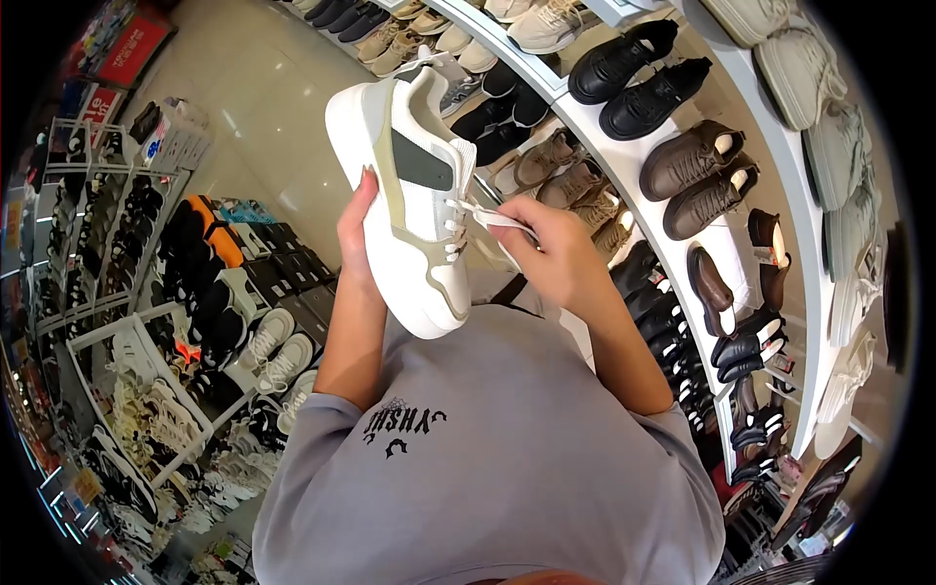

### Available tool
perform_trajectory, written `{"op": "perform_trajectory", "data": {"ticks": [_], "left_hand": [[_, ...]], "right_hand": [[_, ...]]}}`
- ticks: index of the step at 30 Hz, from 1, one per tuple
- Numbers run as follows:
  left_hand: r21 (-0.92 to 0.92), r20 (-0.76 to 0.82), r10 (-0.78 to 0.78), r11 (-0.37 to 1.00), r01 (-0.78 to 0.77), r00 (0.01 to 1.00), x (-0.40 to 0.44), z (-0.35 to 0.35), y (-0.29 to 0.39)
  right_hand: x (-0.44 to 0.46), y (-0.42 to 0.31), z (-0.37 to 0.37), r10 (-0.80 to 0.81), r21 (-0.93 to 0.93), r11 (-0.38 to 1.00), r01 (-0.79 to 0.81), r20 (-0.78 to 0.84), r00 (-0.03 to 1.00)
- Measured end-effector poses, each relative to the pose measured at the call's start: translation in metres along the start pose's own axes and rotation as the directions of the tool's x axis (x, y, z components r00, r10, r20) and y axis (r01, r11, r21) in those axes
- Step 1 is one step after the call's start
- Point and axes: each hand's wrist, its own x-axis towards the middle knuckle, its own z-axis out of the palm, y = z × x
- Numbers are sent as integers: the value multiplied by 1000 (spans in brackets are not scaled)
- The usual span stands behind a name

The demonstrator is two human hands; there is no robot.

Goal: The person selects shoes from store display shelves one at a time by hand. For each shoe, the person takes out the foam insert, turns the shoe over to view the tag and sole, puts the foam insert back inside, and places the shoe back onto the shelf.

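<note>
A white sneaker with dark grey and beige side panels is held up in front of my chest, its sole turned to the left. My left hand grips it from the sole side, thumb along the edge; the other fingers are hidden behind the shoe. My right hand is closed on a white shoelace, pinched between thumb and fingers and drawn out to the right of the eyelets. More lacing crosses the sneaker's tongue. Part of another shoe shows behind its collar, and I cannot tell whether they touch.
Curved white shelves on the right carry black shoes, brown shoes and pale sneakers. Racks and a white-framed stand full of shoes are on the left, near stacked boxes. Shiny floor tiles lie ahead.
</note>
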Motion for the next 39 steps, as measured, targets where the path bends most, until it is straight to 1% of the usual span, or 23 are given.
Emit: {"op": "perform_trajectory", "data": {"ticks": [2,3,4,6,7,8,9,12,13,16,17,20,21,22,24,26,28,31,33,36,37,38,39], "left_hand": [[26,-28,-1,1000,1,1000,3,-10,28],[-7,-49,17,1000,-18,999,4,-14,41],[-32,-27,11,999,-12,1000,5,-22,54],[-77,12,4,997,-3,1000,6,-42,79],[-64,-58,31,997,-35,998,7,-49,87],[-88,-64,33,995,-39,997,5,-53,97],[-103,-68,29,994,-36,997,5,-58,106],[-111,-74,30,993,-38,997,10,-73,134],[-108,-73,28,994,-36,997,12,-76,140],[-97,-4,26,995,-26,1000,19,-79,155],[-82,-21,20,996,-22,1000,24,-82,157],[-152,3,19,988,-18,1000,38,-76,159],[-220,127,15,975,13,992,48,-81,162],[-203,69,1,979,13,998,53,-82,161],[-165,-56,-12,986,3,998,63,-80,164],[-158,-70,-16,987,5,997,72,-78,167],[-171,-80,-17,985,3,997,85,-74,174],[-173,-65,39,984,-50,997,104,-81,188],[-128,-70,123,983,-132,990,112,-83,202],[-73,-120,258,961,-268,959,123,-70,225],[-59,-145,304,947,-315,941,126,-67,230],[-58,-86,324,942,-330,942,131,-81,240],[-30,-140,385,919,-392,912,134,-82,246]], "right_hand": [[17,-1,16,-4,35,999,2,54,999],[26,-3,25,-11,61,998,6,84,996],[35,-6,33,-21,89,996,10,115,993],[52,-22,43,71,52,995,-81,183,981],[60,-32,49,107,31,993,-115,201,974],[68,-39,55,144,12,989,-150,214,966],[74,-34,63,81,34,995,-90,216,973],[89,-48,86,110,224,958,-180,294,949],[94,-41,96,91,308,933,-184,293,952],[104,-50,102,94,286,945,-159,227,969],[106,-52,102,95,296,941,-162,229,969],[112,-49,97,95,310,937,-161,216,972],[115,-44,95,90,306,940,-150,200,976],[119,-39,93,82,302,943,-137,188,979],[130,-35,89,84,359,923,-140,167,982],[141,-37,83,101,366,919,-146,140,985],[157,-32,78,61,416,900,-126,165,984],[184,-29,62,4,438,894,-98,211,977],[207,-26,47,-30,407,911,-65,223,974],[239,-29,22,-69,383,920,-85,370,926],[248,-29,13,-98,383,922,-66,392,915],[254,-35,0,-78,344,936,-73,405,911],[260,-30,-13,-120,336,941,-33,426,897]]}}
